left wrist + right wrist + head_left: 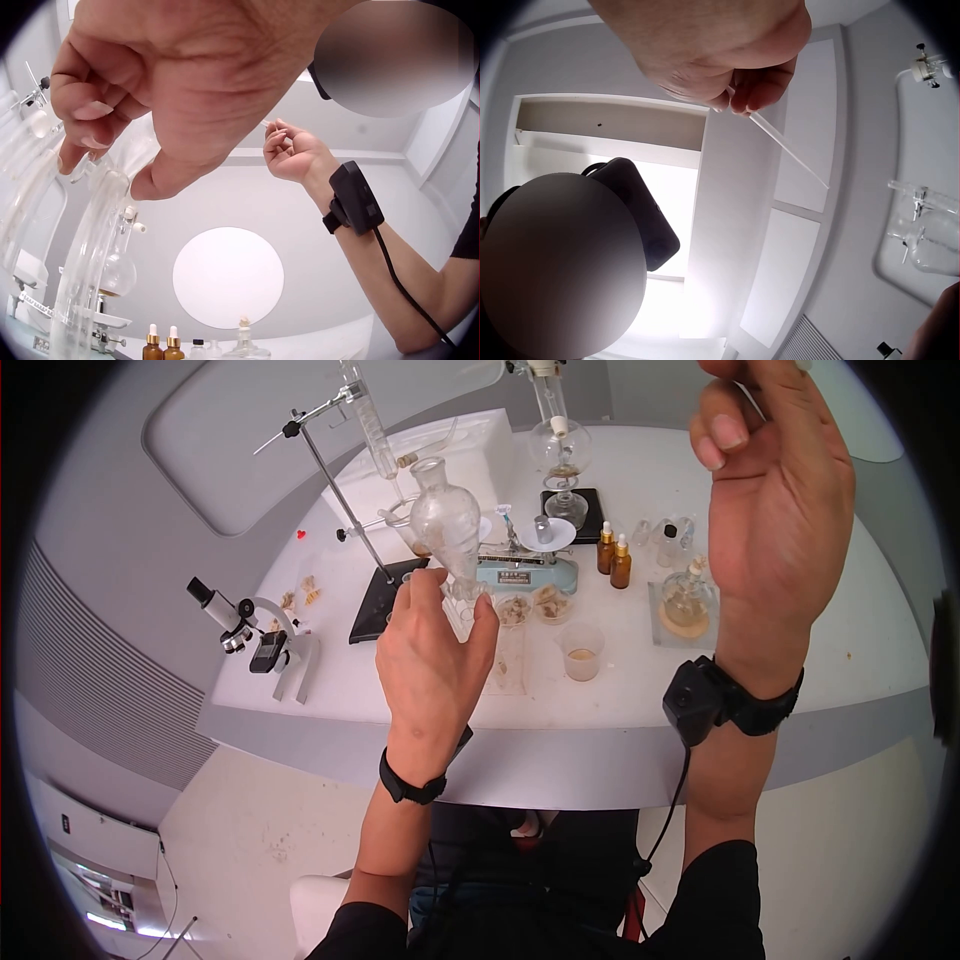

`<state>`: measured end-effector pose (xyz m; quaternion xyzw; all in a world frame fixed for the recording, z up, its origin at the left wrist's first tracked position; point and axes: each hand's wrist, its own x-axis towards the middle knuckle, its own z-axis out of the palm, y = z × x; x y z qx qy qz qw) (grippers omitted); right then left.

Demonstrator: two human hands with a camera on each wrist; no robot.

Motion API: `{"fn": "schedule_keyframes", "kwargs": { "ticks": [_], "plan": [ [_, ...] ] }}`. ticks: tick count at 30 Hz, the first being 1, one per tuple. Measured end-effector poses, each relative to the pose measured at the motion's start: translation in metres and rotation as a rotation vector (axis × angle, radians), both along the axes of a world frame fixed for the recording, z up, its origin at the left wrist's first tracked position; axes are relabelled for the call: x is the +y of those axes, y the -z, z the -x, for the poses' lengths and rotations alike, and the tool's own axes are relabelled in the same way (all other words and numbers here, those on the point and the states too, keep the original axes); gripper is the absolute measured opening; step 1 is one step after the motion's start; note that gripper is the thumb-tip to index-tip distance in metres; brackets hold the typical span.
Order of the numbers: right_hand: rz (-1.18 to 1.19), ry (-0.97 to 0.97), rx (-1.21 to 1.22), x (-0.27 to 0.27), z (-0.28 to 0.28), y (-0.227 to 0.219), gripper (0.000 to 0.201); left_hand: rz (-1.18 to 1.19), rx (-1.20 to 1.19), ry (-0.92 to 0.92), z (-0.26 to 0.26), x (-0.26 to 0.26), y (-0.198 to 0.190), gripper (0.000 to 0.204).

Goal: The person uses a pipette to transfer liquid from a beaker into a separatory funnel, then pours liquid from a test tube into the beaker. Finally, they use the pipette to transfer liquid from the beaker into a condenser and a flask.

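My left hand (435,655) grips a clear pear-shaped glass vessel (447,520) by its narrow lower end, with the wide mouth upward, above the table. In the left wrist view, the thumb and fingers of my left hand (172,97) close round clear glass (90,247). Raised at the upper right, my right hand (775,510) has its fingers bent. The right wrist view shows my right hand (727,67) pinching a thin translucent rod or tube (791,152) that slants down. What that rod's upper end looks like is hidden by the fingers.
Behind the left hand are a clamp stand (335,490), a white foam box (480,455) and a blue balance (535,575). A beaker (581,653), brown dropper bottles (621,565) and a spirit lamp (685,603) stand to the right; a microscope (290,650) is at left.
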<state>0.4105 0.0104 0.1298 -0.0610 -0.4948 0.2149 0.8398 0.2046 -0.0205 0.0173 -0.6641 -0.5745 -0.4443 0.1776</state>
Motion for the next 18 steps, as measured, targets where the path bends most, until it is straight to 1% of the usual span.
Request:
{"fn": "schedule_keyframes", "kwargs": {
  "ticks": [1,2,4,5,7,8,11,13,14,15,16,17,18],
  "plan": [
    [-0.046,0.055,-0.026,0.001,0.002,-0.001,0.029,-0.012,0.014,0.000,0.000,0.000,0.000,0.033],
    [-0.046,0.055,-0.026,-0.001,0.005,-0.002,0.029,-0.012,0.013,0.000,0.001,-0.001,0.000,0.033],
    [-0.021,0.157,0.024,-0.011,0.016,-0.004,0.030,0.035,0.007,-0.017,0.001,-0.003,-0.002,0.037],
    [-0.022,0.156,0.023,-0.014,0.014,-0.004,0.030,0.035,0.006,-0.019,0.001,-0.004,-0.001,0.037],
    [-0.008,0.043,-0.020,-0.016,0.009,-0.003,0.030,0.043,0.012,0.005,0.003,-0.006,-0.001,0.041],
    [-0.008,0.042,-0.022,-0.015,0.008,-0.003,0.030,0.042,0.011,0.004,0.003,-0.007,0.000,0.041],
    [-0.010,0.069,-0.028,-0.013,0.012,-0.003,0.030,0.041,-0.006,0.004,0.004,-0.015,-0.003,0.041],
    [0.042,0.180,0.001,-0.016,0.020,-0.006,0.031,0.098,-0.072,0.037,0.004,-0.028,-0.014,0.041],
    [0.040,0.178,-0.003,0.005,0.005,-0.001,0.031,0.097,-0.077,0.036,0.005,-0.035,-0.019,0.041],
    [-0.037,-0.267,-0.009,0.046,-0.024,0.009,0.031,0.073,-0.095,0.058,0.007,-0.042,-0.024,0.037],
    [-0.113,-0.711,-0.016,0.068,-0.039,0.013,0.032,0.050,-0.114,0.082,0.011,-0.047,-0.027,0.034],
    [-0.112,-0.711,-0.021,0.043,-0.024,0.006,0.032,0.009,-0.137,0.122,0.017,-0.050,-0.029,0.025],
    [-0.057,-0.371,-0.039,0.012,-0.010,0.004,0.029,-0.036,-0.140,0.168,0.026,-0.053,-0.032,0.017]
  ]
}}
